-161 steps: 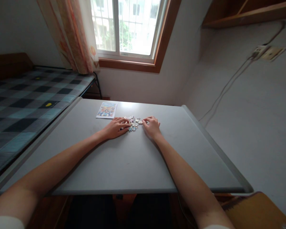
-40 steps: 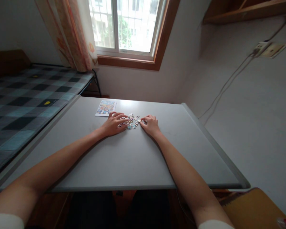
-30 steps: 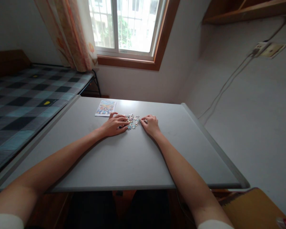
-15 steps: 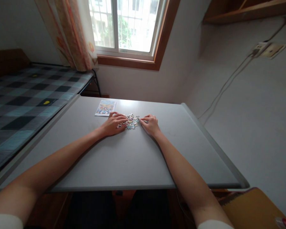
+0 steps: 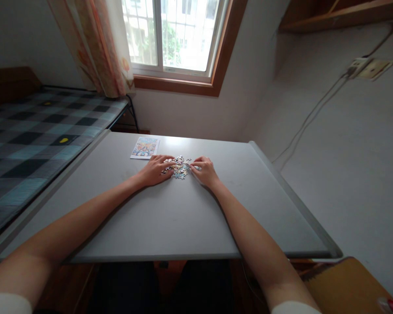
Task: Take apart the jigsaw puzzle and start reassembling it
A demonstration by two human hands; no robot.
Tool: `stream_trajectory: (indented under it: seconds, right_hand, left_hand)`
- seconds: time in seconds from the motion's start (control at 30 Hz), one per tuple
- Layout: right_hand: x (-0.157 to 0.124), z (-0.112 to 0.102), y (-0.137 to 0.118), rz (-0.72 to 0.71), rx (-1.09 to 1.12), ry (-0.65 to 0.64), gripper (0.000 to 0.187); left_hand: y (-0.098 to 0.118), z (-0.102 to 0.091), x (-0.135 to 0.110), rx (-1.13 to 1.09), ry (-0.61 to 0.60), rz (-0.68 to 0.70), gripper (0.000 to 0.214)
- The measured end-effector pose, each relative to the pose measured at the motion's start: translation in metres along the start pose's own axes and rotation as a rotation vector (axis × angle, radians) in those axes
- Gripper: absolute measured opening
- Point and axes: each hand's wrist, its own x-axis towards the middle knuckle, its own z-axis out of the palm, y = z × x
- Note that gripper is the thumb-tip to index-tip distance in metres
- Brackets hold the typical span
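**Q:** What did you see nearest to you at that moment?

**A:** I saw two bare forearms stretching away from me over a plain grey table (image 5: 170,226). Both reached toward the far middle of it.

**Q:** And the hands?

**A:** The left hand (image 5: 154,170) lay palm down, fingers loosely spread and flat, its tips touching the left edge of a small heap of puzzle pieces (image 5: 178,166). The right hand (image 5: 205,171) sat at the heap's right edge, fingers curled in narrowly. Its fingertips met around what looked like a single piece, though it was too small for me to be sure it was gripped.

**Q:** How far along did the work look?

**A:** Barely begun, I judged. The pieces lay loose and jumbled between the two hands, and I could make out no joined section. Nearly all the assembling seemed left to do.

**Q:** What lay beyond the hands?

**A:** Just past the left hand a small colourful picture card (image 5: 144,147) lay flat on the table. Farther left stood a bed with a checked cover (image 5: 36,135). On the far wall were a window (image 5: 170,35) and a patterned curtain (image 5: 91,48).
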Motion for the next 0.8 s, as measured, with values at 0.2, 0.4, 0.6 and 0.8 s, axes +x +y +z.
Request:
stream_trajectory:
  seconds: [0.2,0.4,0.6,0.8]
  right_hand:
    - [-0.001,-0.008,-0.008,-0.109,-0.118,0.029,0.015]
    - [-0.002,-0.01,-0.014,-0.159,-0.137,-0.005,0.015]
    - [0.0,-0.001,-0.003,0.123,-0.077,0.058,0.014]
    - [-0.001,-0.001,0.0,0.151,-0.073,0.081,0.013]
  left_hand:
    - [0.0,0.0,0.001,0.051,0.059,-0.095,0.031]
    - [0.002,0.0,0.001,0.06,0.081,-0.148,0.031]
    - [0.0,0.001,0.001,0.062,0.088,-0.216,0.032]
    - [-0.008,0.0,0.002,-0.049,0.166,-0.399,0.028]
